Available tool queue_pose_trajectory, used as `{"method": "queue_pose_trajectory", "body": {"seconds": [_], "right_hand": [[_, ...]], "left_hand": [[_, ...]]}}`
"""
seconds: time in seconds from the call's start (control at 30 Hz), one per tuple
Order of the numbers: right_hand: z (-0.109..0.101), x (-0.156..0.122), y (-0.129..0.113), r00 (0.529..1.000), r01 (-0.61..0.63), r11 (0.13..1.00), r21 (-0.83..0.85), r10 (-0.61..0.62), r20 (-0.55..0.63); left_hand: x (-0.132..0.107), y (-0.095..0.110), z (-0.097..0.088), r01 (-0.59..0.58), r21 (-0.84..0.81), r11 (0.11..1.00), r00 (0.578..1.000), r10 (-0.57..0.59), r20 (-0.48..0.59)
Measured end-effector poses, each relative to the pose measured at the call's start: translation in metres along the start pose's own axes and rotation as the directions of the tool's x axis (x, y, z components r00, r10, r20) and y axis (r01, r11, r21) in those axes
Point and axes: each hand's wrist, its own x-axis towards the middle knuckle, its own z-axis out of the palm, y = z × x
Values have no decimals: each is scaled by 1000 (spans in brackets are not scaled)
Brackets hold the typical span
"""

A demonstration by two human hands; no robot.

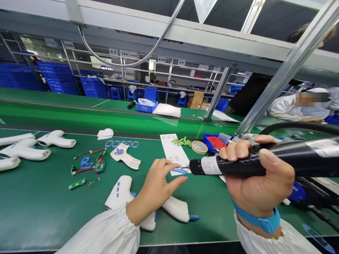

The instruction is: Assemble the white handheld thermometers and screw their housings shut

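White sleeves (106, 233) reach in from the near edge, gathered at the wrists, with a blue wristband (256, 218) on the right one. Right hand (258, 173) has a tight grip round a black electric screwdriver (238, 165), whose corded end runs off to the right and whose bit sits just beside a small blue piece (179, 171) at the foot of a paper sheet (172, 151). Left hand (156, 187) has a wide, empty grip, fingers spread, above a white housing (174, 210) on the green worktop (212, 229). Farther left lie circuit boards with red wires (96, 165) and more white housings (25, 150). Right of the sheet sit green cells (182, 141), a tape roll (199, 147) and a blue tray (212, 144). A co-worker (286, 109) leans in at far right, beyond metal rails (288, 67).
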Motion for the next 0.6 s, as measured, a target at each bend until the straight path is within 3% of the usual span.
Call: {"method": "queue_pose_trajectory", "body": {"seconds": [0.13, 0.3, 0.6], "right_hand": [[2, -6, -1, 1000, -2, 1000, -7, 2, 20], [4, -9, -3, 999, -26, 999, -18, 27, 26], [7, -12, -3, 989, -86, 993, -83, 95, 115]], "left_hand": [[-6, 0, 5, -76, 3, 997, 994, 76, -80], [-9, -3, 5, -238, 136, 962, 953, 258, -161], [-13, -1, 1, -430, 391, 814, 864, 497, -83]]}}
